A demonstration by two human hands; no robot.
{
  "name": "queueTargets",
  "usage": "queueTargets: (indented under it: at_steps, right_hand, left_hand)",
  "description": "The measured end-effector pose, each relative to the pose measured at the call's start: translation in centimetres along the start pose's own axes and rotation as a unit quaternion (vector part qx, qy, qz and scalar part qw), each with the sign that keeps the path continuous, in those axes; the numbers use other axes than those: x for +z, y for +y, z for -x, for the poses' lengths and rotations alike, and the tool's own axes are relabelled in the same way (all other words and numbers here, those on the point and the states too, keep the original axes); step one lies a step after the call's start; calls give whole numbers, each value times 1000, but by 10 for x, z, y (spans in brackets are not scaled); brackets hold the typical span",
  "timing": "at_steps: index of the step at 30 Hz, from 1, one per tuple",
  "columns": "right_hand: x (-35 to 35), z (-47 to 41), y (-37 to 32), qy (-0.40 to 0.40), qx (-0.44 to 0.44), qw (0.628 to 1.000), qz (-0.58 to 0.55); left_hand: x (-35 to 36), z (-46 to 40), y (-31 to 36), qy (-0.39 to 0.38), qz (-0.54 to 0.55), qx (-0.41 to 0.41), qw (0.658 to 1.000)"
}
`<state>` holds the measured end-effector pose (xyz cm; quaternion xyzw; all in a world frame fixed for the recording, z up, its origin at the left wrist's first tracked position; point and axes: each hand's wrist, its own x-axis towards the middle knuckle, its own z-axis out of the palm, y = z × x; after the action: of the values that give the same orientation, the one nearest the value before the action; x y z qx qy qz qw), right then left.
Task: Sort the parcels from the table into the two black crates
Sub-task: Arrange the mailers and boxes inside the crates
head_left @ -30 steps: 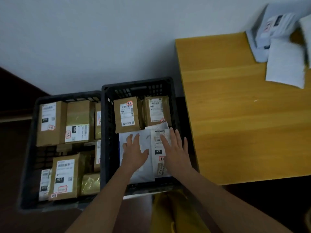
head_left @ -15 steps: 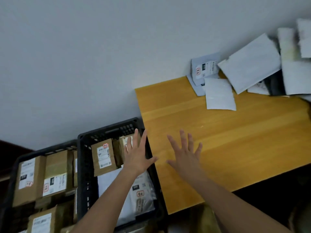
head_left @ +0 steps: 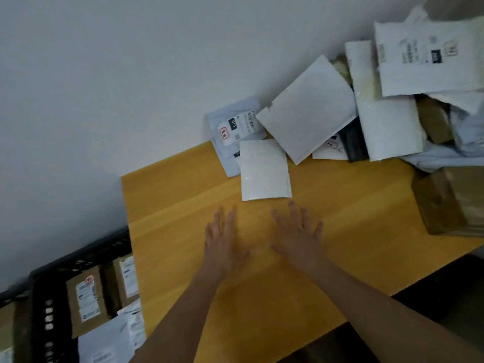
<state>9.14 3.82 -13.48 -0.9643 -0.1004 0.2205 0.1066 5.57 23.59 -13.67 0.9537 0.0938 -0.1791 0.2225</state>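
- Head view looked down on two bare forearms reaching out over the wooden table (head_left: 340,213).
- Nearest the person, to the left of the left forearm and lower than the tabletop, stood a black crate (head_left: 49,310) against the table's end; it held two brown boxes (head_left: 87,305) with white labels and, nearer, white mailers (head_left: 107,341). A sliver of something else showed at the far left edge, too cut off to tell what it was.
- Left hand (head_left: 222,243) was held flat and palm down over the bare wood, fingers straight and close together, gripping nothing. Whether it touched the table I could not tell.
- Right hand (head_left: 298,238), just beside the left, was also palm down with fingers spread apart, holding nothing.
- Just beyond the fingertips of both hands lay a plain white padded envelope (head_left: 264,171), flat on the wood and apart from the fingers.
- Beyond that, to the left, a pale grey mailer (head_left: 233,127) with a barcode label and a red-ringed sticker rested against the wall (head_left: 131,74).
- Further out past the right hand, a large white mailer (head_left: 309,108) lay tilted over the others, part of a loose heap of white and dark parcels (head_left: 392,127).
- Well to the right of the right hand sat a brown taped box (head_left: 450,203) at the table's edge.
- Farthest right, a white bag (head_left: 429,56) with a printed label topped the heap.
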Motion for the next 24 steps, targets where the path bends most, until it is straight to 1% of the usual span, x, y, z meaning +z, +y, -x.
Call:
queueTargets:
  at_steps: [3, 7, 10, 13, 15, 17, 19, 21, 22, 24]
  right_hand:
    - [-14, -23, 25, -20, -12, 1000, -4]
    - [-20, -45, 39, -33, -28, 999, 1]
    - [-20, -54, 41, -42, -32, 998, -14]
    - [-18, -58, 41, -51, -48, 998, 0]
    - [-17, -59, 40, -65, -55, 996, 8]
    - [-19, -58, 37, -68, -55, 996, 5]
    - [-26, -54, 35, -50, -71, 996, -15]
    - [-35, -48, 34, 0, -121, 991, -61]
    - [-42, -44, 32, 40, -153, 981, -108]
    - [-58, -35, 24, 148, -194, 942, -232]
  left_hand:
    - [6, -22, 22, -11, -6, 12, 1000]
    - [2, -41, 29, -15, -3, -17, 1000]
    - [0, -48, 30, -68, -39, -38, 996]
    - [-2, -50, 33, -122, -65, -49, 989]
    - [-6, -51, 37, -137, -57, -54, 987]
    - [-13, -51, 39, -132, -20, -61, 989]
    - [-22, -52, 36, -103, 42, -77, 991]
    - [-30, -51, 30, -57, 117, -100, 986]
    - [-34, -50, 27, -31, 152, -115, 981]
    - [-41, -48, 21, 9, 204, -145, 968]
